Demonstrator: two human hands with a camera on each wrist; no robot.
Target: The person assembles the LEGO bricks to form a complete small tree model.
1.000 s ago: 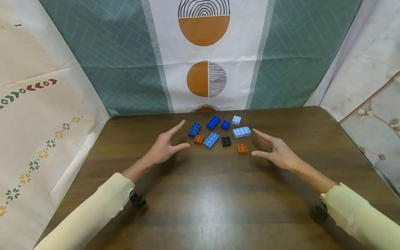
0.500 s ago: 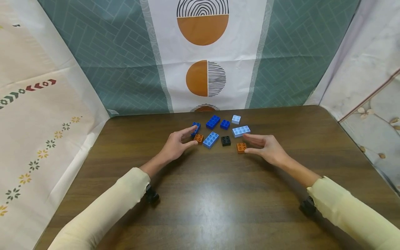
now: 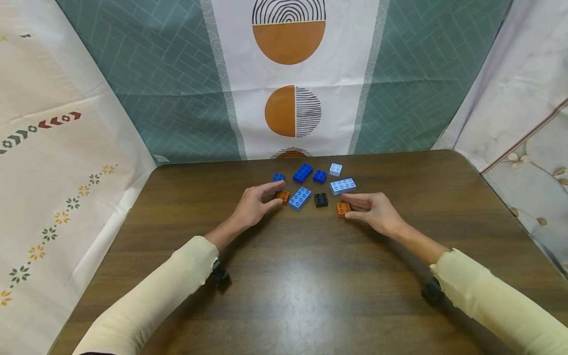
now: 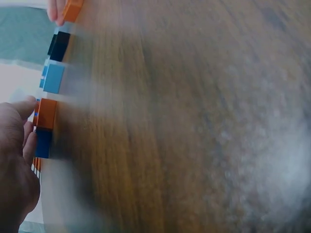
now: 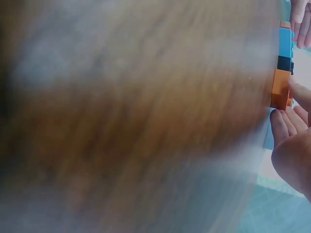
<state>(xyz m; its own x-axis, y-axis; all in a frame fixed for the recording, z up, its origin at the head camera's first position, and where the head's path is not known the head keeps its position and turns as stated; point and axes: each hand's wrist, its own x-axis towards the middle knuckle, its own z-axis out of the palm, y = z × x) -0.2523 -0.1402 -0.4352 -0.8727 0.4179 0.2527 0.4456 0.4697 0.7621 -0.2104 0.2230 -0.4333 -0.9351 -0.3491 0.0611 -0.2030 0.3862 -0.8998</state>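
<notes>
My left hand reaches in from the left, thumb and fingers apart around a small orange brick, partly hidden by it. Its fingers extend over a dark blue brick just behind. At the right, my right hand has its thumb near the front of another orange brick and its fingers behind it. In the right wrist view that orange brick lies between thumb and fingers; whether they touch it I cannot tell. Both orange bricks rest on the table.
Between the hands lie a medium blue brick and a black brick. Behind are dark blue bricks and light blue bricks. A patterned cloth hangs beyond the wooden table.
Both hands have moved inward from the sides, each to an orange brick, and their thumb-to-finger gaps have narrowed. The bricks have stayed in place.
</notes>
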